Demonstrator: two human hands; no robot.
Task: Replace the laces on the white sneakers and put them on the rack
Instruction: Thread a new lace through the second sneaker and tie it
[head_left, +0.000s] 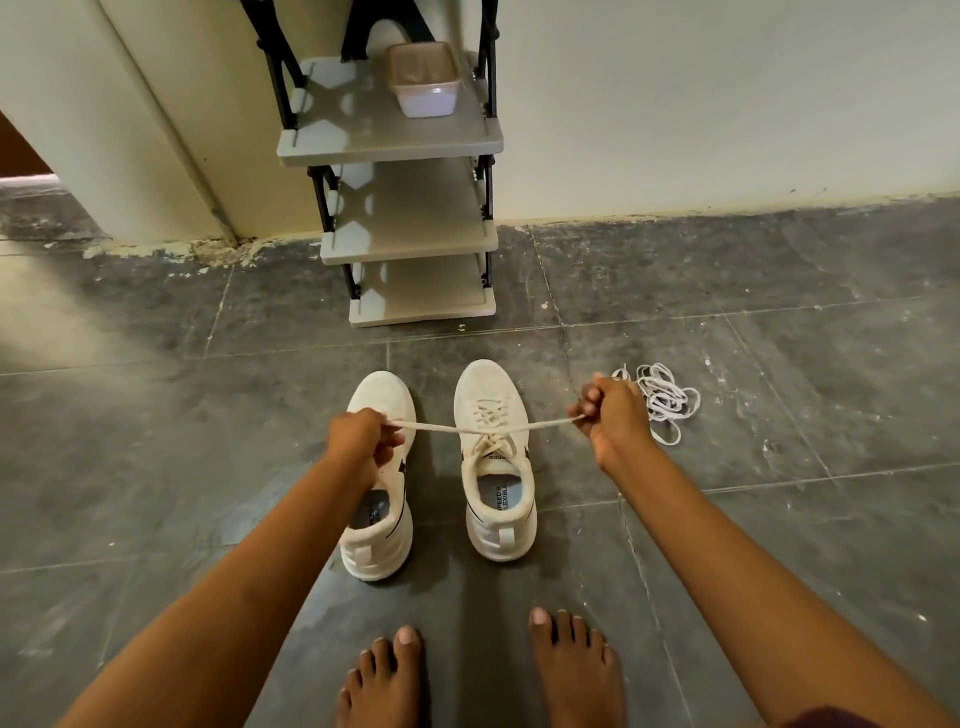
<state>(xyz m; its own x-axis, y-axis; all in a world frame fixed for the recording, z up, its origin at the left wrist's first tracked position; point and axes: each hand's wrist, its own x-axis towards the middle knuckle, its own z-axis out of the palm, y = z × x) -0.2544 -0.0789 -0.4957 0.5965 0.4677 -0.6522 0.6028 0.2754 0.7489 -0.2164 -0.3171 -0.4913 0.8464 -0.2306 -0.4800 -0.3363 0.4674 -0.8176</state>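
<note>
Floor (779, 291): dark grey tiles with pale grout lines, meeting a cream wall (727, 104) at the far edge.
Rack (410, 208): three pale shelves on a black frame, standing against the wall, straight ahead of the sneakers.
Box (426, 78): translucent, lidded, on the top shelf toward its right side.
Left sneaker (382, 395): white, on the floor, toe toward the rack; its middle is hidden behind the left hand.
Right sneaker (496, 457): white, just beside the left one and parallel to it, toe toward the rack; laced, printed insole visible.
Feet (571, 670): bare, on the floor near the sneakers' heels.
Left hand (361, 439): grip holding one end of the lace, fingers curled round it, above the left sneaker.
Right hand (608, 415): grip pinching the other end of the lace, right of the right sneaker.
Lace (457, 428): cream, pulled taut sideways between both hands, crossing the top eyelets of the right sneaker.
Spare laces (667, 400): white loose tangle on the floor, just beyond the right hand.
</note>
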